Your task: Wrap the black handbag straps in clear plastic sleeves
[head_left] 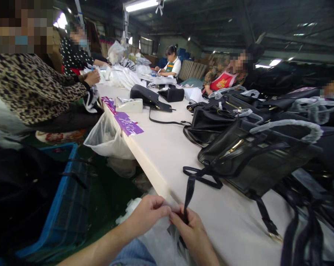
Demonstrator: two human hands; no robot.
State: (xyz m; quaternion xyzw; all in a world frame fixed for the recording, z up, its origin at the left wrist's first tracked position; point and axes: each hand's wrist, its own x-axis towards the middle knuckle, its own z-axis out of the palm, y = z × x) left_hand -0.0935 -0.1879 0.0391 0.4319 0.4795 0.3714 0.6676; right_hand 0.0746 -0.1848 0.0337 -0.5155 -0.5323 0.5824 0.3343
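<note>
The left hand [148, 215] pinches thumb and fingers together on a pale sheet [173, 203] at the edge of the table [160, 149], while the right hand [194, 229] has its fingers closed around a black strap [189, 190] running to the black bag [247, 162] on the tabletop; blur leaves it unclear whether they also grip the sheet. A tug on that strap could drag the bag edgeward, and the thin sheet could crease or tear if the hands pull apart. Purple tape [128, 123] and a red apron [224, 81] bear printing, but neither is legible; no brand can be made out on the bag.
</note>
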